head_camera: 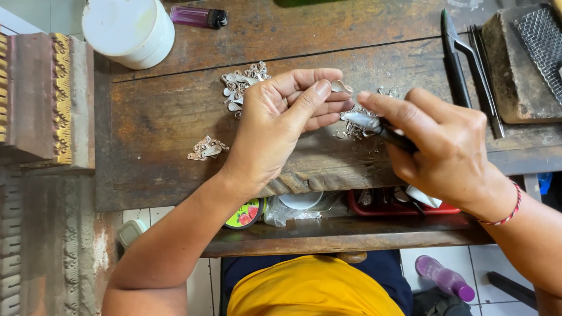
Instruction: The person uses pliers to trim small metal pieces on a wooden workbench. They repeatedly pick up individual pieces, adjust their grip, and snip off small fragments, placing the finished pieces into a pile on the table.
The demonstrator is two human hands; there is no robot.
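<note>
My left hand [280, 126] pinches a small silver filigree piece [341, 87] between thumb and fingers above the worn wooden bench [170, 123]. My right hand [436, 140] grips black-handled pliers [374, 124], whose metal tip touches the left fingers just below the piece. More silver filigree pieces lie in a heap [241, 82] behind my left hand. One single piece [206, 148] sits to the left. A further cluster [357, 130] lies under the pliers, partly hidden.
A white round tub [130, 29] and a purple lighter [199, 16] stand at the back. Black tongs [462, 64] and a block with wire mesh [527, 58] lie at right. A lower shelf holds a red tray [404, 208] and small tins. A carved wooden block [47, 99] sits left.
</note>
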